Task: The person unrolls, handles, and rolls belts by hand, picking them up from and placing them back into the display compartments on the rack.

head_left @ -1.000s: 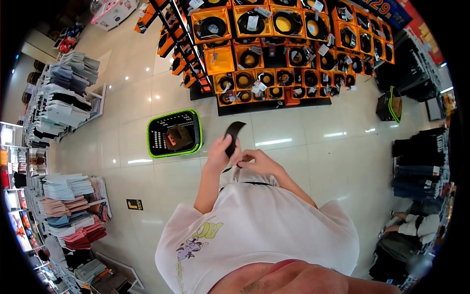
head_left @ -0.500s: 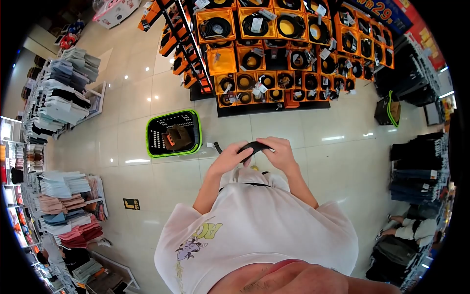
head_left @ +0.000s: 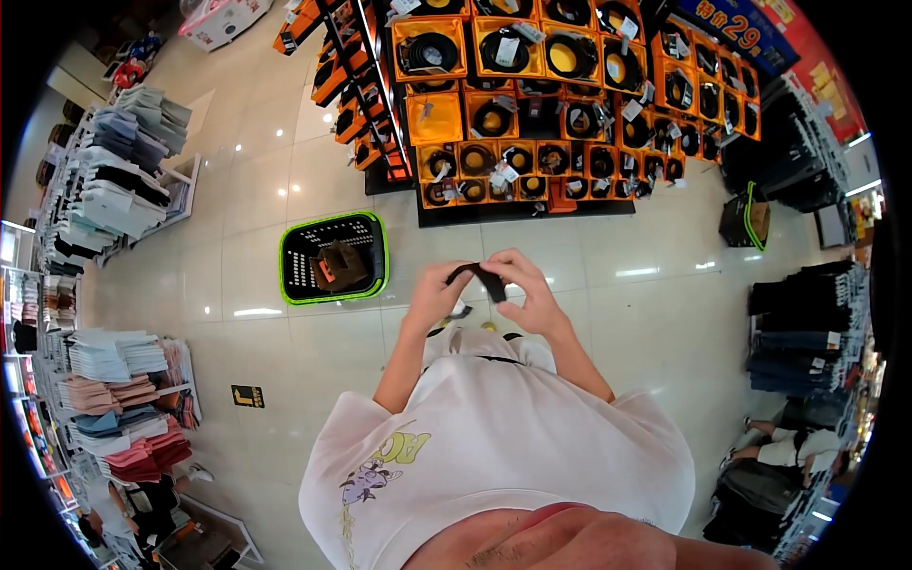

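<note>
A black belt (head_left: pixel 490 283) is held in front of the white shirt (head_left: pixel 503 427), between both hands. My left hand (head_left: pixel 436 293) pinches one part of it, with a dark length bent between the hands. My right hand (head_left: pixel 528 293) grips the belt at its upper bend, the thumb below, beside a hanging dark piece. A thin loose end with a pale tip (head_left: pixel 460 313) hangs below my left hand. The rack of orange boxes (head_left: pixel 436 118) holding coiled black belts stands ahead of the hands.
A black basket with a green rim (head_left: pixel 384 256) holding a brown item is on the floor ahead left. Another basket (head_left: pixel 757 220) stands far right. Clothes racks (head_left: pixel 119 356) line the left, more (head_left: pixel 803 328) the right. A person (head_left: pixel 793 446) is at the lower right.
The belt has gone from one hand's raised hold to being stretched, then bent, between both hands. The hands have drawn closer together since half a second ago. The view has shifted slightly.
</note>
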Available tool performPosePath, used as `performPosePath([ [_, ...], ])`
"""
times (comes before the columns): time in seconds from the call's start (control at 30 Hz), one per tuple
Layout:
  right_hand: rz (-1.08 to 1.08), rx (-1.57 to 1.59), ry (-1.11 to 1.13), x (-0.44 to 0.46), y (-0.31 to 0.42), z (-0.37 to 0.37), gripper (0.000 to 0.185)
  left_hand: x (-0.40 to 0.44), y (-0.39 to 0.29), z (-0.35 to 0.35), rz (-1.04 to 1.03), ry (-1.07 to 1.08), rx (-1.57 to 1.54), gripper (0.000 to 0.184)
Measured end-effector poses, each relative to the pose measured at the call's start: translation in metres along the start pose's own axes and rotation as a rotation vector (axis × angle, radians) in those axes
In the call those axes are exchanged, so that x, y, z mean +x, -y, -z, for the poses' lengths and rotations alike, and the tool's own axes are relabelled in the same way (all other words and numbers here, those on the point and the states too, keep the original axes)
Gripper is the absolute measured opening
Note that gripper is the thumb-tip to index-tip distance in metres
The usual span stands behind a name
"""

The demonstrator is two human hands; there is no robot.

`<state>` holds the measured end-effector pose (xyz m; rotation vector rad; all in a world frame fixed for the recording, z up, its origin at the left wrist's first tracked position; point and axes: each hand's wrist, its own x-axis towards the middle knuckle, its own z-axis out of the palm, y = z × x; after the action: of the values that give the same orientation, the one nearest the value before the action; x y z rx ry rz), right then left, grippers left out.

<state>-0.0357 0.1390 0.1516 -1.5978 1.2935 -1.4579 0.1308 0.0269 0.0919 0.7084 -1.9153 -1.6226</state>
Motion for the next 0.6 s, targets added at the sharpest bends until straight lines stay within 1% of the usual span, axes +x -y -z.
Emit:
performPosePath([
  [0.1,-0.102,0.139,0.058,-0.003,-0.003,-0.008,0.046,-0.006,0.004,0.011,0.152,0.146,-0.114,0.020],
  [0.13,-0.157,0.042,0.009,-0.004,-0.003,-0.014,0.049,-0.008,0.001,0.012,0.171,0.168,-0.093,0.021],
  [0.23,-0.237,0.018,0.079,0.002,-0.001,-0.027,0.050,-0.013,0.005,0.017,0.279,0.243,-0.120,0.022],
  [0.33,-0.288,-0.010,0.131,0.009,0.007,-0.033,0.051,-0.021,0.009,0.019,0.324,0.242,-0.192,0.025],
  [0.37,-0.301,-0.063,0.154,0.012,0.009,-0.035,0.050,-0.023,0.012,0.021,0.335,0.245,-0.214,0.026],
  [0.43,-0.329,-0.169,0.199,0.016,0.009,-0.037,0.048,-0.024,0.008,0.028,0.385,0.358,-0.304,0.026],
  [0.47,-0.339,-0.103,0.185,0.014,0.007,-0.040,0.046,-0.025,0.008,0.031,0.410,0.416,-0.351,0.025],
  [0.53,-0.359,0.027,0.156,0.013,0.002,-0.045,0.043,-0.034,0.018,0.028,0.358,0.473,-0.428,0.025],
  [0.6,-0.431,0.001,0.104,0.016,0.008,-0.045,0.039,-0.037,0.020,0.027,0.286,0.564,-0.502,0.026],
])
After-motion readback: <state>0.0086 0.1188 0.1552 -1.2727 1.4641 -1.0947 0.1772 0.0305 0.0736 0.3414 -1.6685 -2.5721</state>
